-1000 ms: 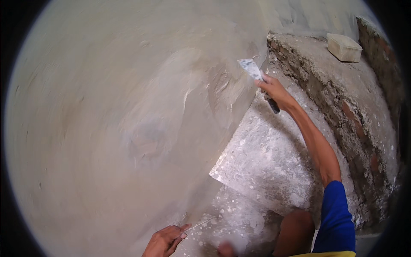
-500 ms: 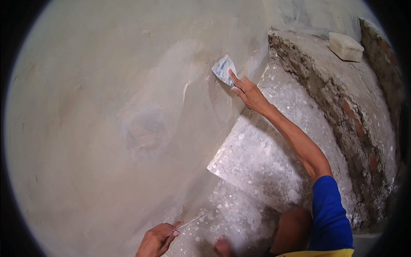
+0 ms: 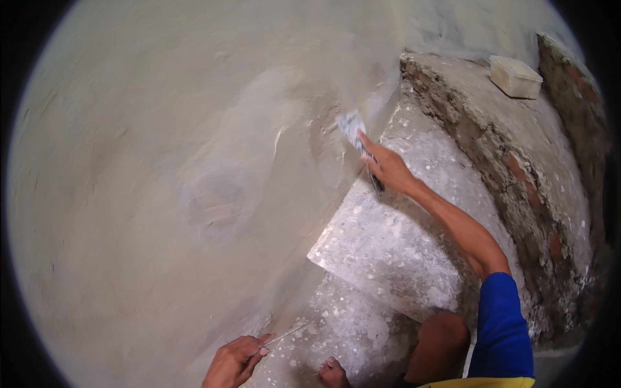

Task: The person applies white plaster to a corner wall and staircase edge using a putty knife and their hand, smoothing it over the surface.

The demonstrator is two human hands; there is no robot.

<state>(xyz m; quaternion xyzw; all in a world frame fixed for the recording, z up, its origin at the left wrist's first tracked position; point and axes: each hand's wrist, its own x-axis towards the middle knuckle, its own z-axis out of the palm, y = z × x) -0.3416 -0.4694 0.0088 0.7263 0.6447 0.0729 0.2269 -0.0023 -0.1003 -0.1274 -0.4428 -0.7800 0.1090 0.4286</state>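
My right hand (image 3: 389, 165) is wrapped round the dark handle of a putty knife (image 3: 351, 124), index finger stretched along it. The blade, smeared white and grey, is at the grey plastered wall (image 3: 162, 123), close to where the wall meets the speckled step; I cannot tell whether it touches. Low in the picture, my left hand (image 3: 234, 359) pinches a thin, flat, pale tool (image 3: 284, 334), seen edge-on, so its full shape is hidden. That hand is just above the lower step, near the wall's foot.
Concrete steps (image 3: 388, 246) spotted with white climb to the right, with rough, broken risers (image 3: 453, 107) showing brick. A pale lidded box (image 3: 515, 77) sits on an upper step. My knee (image 3: 443, 346) and bare foot (image 3: 332, 372) are at the bottom.
My right hand has drawn the putty knife down and slightly right along the wall, and its handle now shows below the hand. My left hand has hardly moved.
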